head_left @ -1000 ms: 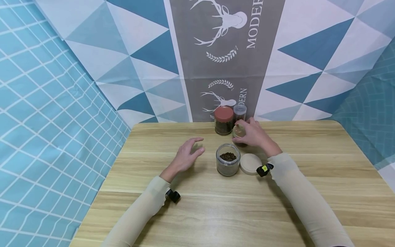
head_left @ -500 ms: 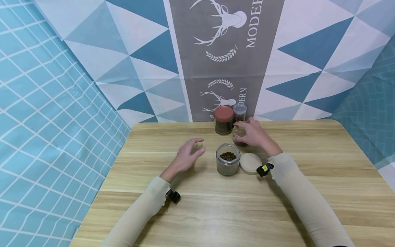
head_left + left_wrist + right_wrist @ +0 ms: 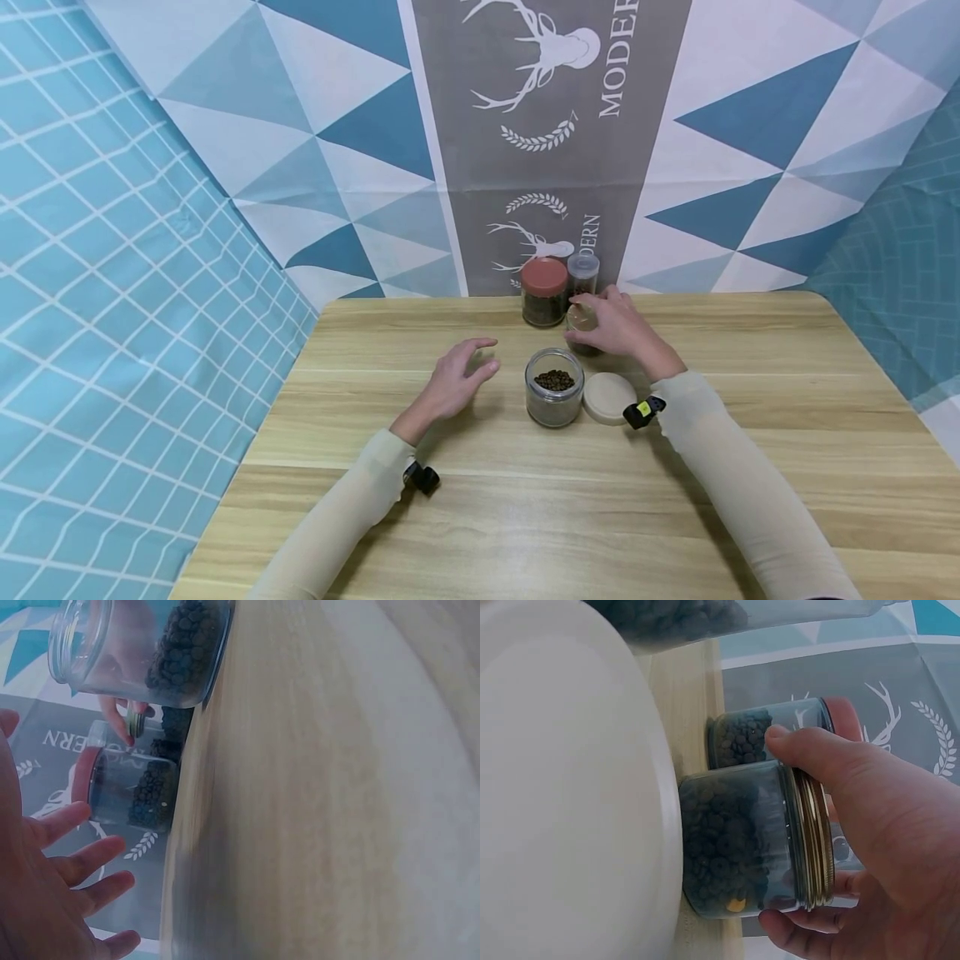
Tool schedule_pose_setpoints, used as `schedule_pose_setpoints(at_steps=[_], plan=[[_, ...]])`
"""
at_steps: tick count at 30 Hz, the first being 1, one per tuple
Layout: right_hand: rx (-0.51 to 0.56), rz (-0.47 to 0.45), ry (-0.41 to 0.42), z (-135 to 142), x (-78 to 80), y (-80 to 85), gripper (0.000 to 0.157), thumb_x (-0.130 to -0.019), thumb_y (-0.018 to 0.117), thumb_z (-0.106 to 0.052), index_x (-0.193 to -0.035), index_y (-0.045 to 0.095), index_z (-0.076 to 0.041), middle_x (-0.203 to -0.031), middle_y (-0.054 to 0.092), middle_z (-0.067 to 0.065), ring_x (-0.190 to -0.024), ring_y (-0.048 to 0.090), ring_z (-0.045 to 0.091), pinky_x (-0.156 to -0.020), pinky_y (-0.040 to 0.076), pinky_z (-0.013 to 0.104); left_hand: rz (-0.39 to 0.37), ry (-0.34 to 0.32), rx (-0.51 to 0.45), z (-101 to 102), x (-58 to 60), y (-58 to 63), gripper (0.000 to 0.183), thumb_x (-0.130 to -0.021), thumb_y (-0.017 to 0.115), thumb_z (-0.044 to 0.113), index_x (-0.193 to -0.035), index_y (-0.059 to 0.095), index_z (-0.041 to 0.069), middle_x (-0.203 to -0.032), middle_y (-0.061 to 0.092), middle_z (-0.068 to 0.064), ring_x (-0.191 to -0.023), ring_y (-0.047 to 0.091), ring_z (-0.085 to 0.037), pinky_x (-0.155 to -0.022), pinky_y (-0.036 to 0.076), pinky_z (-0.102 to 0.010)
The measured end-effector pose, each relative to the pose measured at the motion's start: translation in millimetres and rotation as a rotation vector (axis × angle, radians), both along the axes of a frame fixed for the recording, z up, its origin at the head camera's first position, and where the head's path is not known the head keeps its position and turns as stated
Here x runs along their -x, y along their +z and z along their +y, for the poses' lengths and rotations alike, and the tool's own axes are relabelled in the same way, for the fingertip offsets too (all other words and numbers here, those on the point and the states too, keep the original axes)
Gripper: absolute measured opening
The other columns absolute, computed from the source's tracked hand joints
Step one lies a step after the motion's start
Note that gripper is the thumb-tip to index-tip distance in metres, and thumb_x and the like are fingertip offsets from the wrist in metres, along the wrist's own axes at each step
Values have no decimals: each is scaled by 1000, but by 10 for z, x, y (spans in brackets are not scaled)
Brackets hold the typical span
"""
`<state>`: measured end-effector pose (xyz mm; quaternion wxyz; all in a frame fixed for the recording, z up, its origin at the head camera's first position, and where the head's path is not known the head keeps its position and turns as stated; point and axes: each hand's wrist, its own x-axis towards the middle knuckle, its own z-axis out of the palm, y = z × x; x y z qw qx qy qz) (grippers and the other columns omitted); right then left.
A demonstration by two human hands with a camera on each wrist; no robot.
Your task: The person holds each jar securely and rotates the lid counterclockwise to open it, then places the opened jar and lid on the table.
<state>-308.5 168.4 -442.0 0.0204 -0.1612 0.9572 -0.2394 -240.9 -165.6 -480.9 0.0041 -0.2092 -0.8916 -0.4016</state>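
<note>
My right hand (image 3: 624,329) grips a small glass jar (image 3: 727,840) of dark beans, thumb on one side and fingers round its gold screw lid (image 3: 815,840). That jar stands upright on the table. In front of it is a larger glass jar (image 3: 553,410), without a lid, partly filled with brown coffee beans (image 3: 554,381). To its right lies a round cream lid (image 3: 610,397). My left hand (image 3: 450,382) hovers left of the lidless jar, fingers spread and holding nothing.
Behind the gripped jar stand a red-lidded jar (image 3: 543,292) of dark beans and a slimmer container with a translucent lid (image 3: 583,265). They are near the back edge of the wooden table (image 3: 525,517), by a patterned wall cloth (image 3: 510,167).
</note>
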Motion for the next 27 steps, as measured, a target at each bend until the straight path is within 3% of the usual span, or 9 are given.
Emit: schedule_pose_setpoints(at_steps=[5,10,16,20,23,27], plan=[[-12,1,18,13,-5,35,75,-102,80,-43,-165,56,-10,-142,52,34,-126,51,49,-104,52,69,-20,11,4,33,-37,57,68,-114,53,56,-163,56,9,-170,56,-22,-161,48,-49,-134,35,-72],[-27,0,41,29,8,71,73,-102,80,-40,-164,56,-9,-146,53,35,-130,52,51,-108,52,70,-8,5,-7,10,-14,17,69,-113,52,59,-162,58,12,-169,57,-21,-160,49,-49,-133,35,-74],[-45,5,65,24,-1,104,69,-102,80,-38,-161,59,-9,-148,56,36,-133,54,54,-109,52,72,31,-13,5,-43,96,-188,70,-113,50,64,-163,58,15,-169,58,-18,-159,52,-44,-132,40,-69],[-47,1,63,18,7,106,69,-101,80,-37,-161,59,-9,-149,55,36,-134,54,54,-111,52,73,9,-20,-8,-16,62,-119,71,-113,51,62,-163,57,13,-170,57,-19,-159,51,-46,-133,38,-71],[-47,5,64,18,6,114,69,-101,80,-36,-161,59,-8,-149,55,37,-135,54,55,-112,52,74,12,-14,-4,-26,95,-167,71,-113,50,63,-163,57,14,-169,58,-18,-158,52,-46,-132,38,-71],[-50,15,70,19,8,124,69,-100,81,-36,-160,60,-7,-148,57,37,-135,55,54,-113,52,73,14,7,31,-69,215,-360,68,-113,51,65,-164,57,20,-170,59,-12,-158,53,-41,-132,39,-70]])
